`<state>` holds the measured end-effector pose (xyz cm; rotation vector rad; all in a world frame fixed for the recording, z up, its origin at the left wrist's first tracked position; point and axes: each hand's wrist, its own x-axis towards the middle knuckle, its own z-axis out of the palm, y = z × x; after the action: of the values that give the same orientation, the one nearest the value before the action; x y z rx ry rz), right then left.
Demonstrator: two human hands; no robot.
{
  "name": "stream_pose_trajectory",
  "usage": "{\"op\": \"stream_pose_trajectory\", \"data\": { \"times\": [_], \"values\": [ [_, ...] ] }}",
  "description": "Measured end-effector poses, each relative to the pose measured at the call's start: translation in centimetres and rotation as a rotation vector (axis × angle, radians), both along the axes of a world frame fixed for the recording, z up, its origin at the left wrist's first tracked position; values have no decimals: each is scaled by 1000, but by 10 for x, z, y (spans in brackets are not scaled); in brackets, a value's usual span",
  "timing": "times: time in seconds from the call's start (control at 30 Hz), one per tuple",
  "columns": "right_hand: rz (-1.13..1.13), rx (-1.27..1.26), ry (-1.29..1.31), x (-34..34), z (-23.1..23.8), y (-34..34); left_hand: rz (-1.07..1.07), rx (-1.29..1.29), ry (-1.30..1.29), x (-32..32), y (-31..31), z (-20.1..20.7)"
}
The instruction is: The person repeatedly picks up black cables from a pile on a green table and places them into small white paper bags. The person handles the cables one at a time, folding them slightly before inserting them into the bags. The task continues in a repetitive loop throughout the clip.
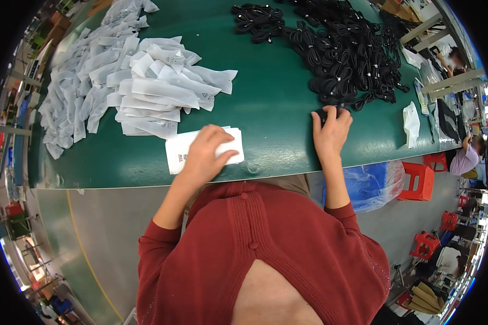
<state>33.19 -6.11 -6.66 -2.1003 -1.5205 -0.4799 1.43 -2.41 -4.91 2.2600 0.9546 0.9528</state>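
My left hand (pixel 205 154) rests on a small stack of flat white plastic bags (pixel 174 147) near the table's front edge. Its fingers are bent, and the thumb stands apart from them over the top bag. At the near end of a heap of coiled black cables (pixel 341 59), my right hand (pixel 332 135) has its fingers closed round a black cable bundle (pixel 324 115); the fingers hide part of it. Left of centre lies a pile of filled, frosted white bags (pixel 157 89), with more of them spread behind it.
The green table (pixel 265 130) ends just in front of me. A crumpled white wrapper (pixel 410 124) lies near its right edge. Below that side are a blue plastic-covered bundle (pixel 366 184) and a red stool (pixel 417 181). Another person (pixel 466 157) sits at the far right.
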Motion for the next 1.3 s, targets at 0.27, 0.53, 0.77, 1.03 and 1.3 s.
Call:
{"op": "stream_pose_trajectory", "data": {
  "times": [0.27, 0.53, 0.77, 1.03, 1.3],
  "values": [
    [254, -17, 159, -36, 11, 10, 69, 22, 45, 10, -12, -12],
    [672, -139, 92, -33, 23, -6, 145, -296, -154, 6, -12, -11],
    [688, -167, 415, -44, 31, -6, 166, -310, -204, 7, -14, -13],
    [837, -468, 1111, -79, 44, -14, 150, -305, -209, 6, -14, -11],
    [904, -753, 1106, -83, 39, -9, 66, -261, -275, 6, -16, -9]
  ]
}}
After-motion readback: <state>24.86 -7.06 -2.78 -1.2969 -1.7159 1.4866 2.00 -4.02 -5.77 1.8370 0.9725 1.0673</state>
